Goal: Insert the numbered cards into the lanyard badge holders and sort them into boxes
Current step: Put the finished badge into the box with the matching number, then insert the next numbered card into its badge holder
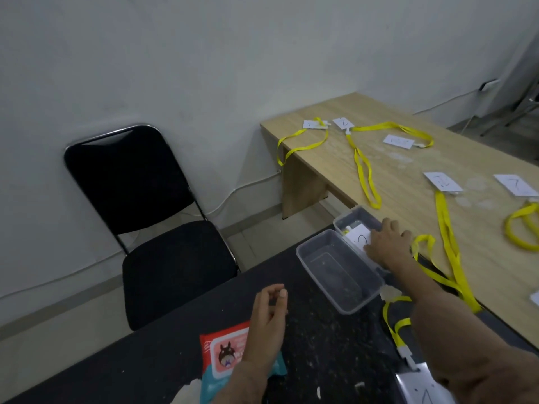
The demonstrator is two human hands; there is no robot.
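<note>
The right hand (388, 243) rested with straight fingers on the white numbered card (359, 237) inside the far clear plastic box (361, 212) on the dark surface (320, 345). The left hand (268, 322) hovered nearer, fingers loosely curled, holding nothing.

Viewpoint: one camera worn on my head, looking forward and down over my own arms.
Facing: it turns toward the dark speckled countertop (320, 360) and the light wooden table (408, 176) butted against it, with the pale grey wall (204, 53) behind.
Nearness: my left hand (268, 316) and right hand (388, 243) sit close beneath the lens; the black padded folding chair (140, 176) stands farther off on my left.
Lens: wide-angle, so the frame takes in floor, wall and both surfaces, and the table runs off the right edge.
</note>
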